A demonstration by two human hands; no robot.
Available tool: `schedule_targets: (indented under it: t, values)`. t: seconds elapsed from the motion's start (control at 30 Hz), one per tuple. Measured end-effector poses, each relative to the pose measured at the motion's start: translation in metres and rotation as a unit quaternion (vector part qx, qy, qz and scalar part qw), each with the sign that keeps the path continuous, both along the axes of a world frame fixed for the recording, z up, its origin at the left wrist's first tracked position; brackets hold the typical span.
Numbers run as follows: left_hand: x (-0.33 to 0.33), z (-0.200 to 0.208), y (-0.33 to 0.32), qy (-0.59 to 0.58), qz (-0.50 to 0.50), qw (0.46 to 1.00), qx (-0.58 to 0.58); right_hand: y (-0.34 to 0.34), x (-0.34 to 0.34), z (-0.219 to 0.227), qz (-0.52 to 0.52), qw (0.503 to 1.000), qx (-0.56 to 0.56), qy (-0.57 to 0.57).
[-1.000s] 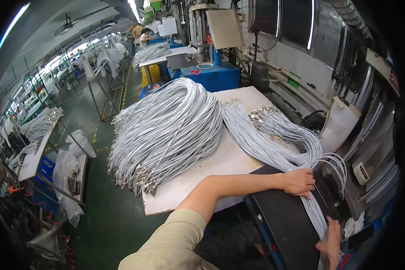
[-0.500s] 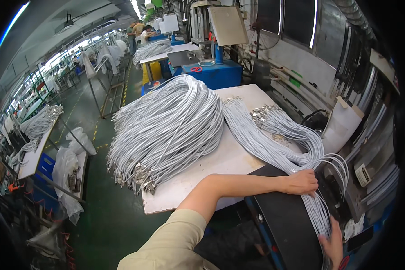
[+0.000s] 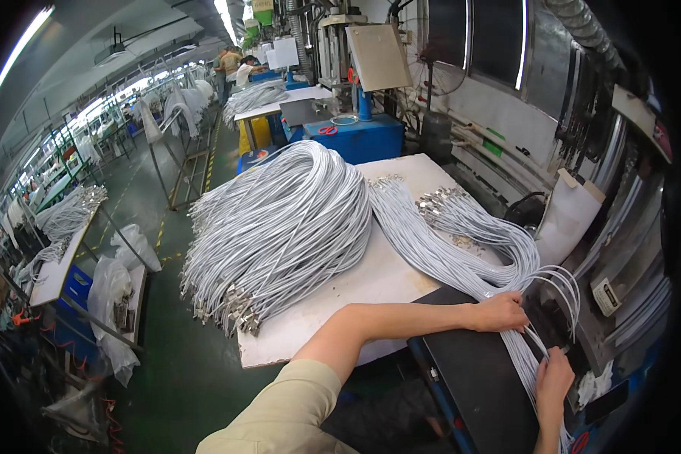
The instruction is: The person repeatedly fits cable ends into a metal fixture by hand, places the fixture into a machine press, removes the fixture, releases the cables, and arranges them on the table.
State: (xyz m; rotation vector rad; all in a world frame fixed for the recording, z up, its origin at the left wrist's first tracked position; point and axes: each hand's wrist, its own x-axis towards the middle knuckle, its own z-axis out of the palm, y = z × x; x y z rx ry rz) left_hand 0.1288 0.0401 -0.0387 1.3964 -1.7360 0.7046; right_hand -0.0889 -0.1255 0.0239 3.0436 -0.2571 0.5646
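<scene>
A bundle of thin white cables [image 3: 439, 250] runs from the pale tabletop over a black surface [image 3: 473, 371] at the lower right. My left hand [image 3: 499, 312] is closed around some of these cables, its arm stretched across from the lower middle. Just below and to the right, my right hand [image 3: 554, 372] is closed on a few strands with bent fingers. Other strands hang down past its wrist. To the left lies a large looped heap of white cables [image 3: 287, 219] with metal connectors [image 3: 242, 312] at its near end.
Beneath the heap is a pale tabletop [image 3: 401, 284]. A blue workbench [image 3: 382, 140] with red scissors [image 3: 327, 130] stands behind. Machinery [image 3: 620, 265] crowds the right. On the left, a side table [image 3: 57, 272] carries more cables. People [image 3: 246, 72] work far back in the aisle.
My right hand has moved up toward the left one and gone from spread fingers to a closed grip on some strands. My left hand stays closed in nearly the same place.
</scene>
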Motion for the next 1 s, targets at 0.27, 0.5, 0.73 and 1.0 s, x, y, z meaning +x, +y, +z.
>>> schedule_targets:
  t: [0.27,0.5,0.73,1.0]
  values:
    - [-0.001,0.003,0.007,0.003,-0.029,1.000,-0.001,-0.037,-0.050,0.008,-0.062,0.997,-0.009,0.045]
    - [0.001,0.003,0.001,0.018,-0.019,0.999,0.019,-0.132,-0.128,-0.039,-0.221,0.971,-0.093,0.005]
    - [-0.006,0.005,-0.004,0.013,-0.033,0.999,0.025,-0.141,-0.189,0.001,-0.230,0.964,-0.125,-0.044]
    - [-0.003,0.008,0.006,0.024,-0.016,0.997,0.072,-0.086,-0.177,0.050,-0.301,0.934,-0.103,0.160]
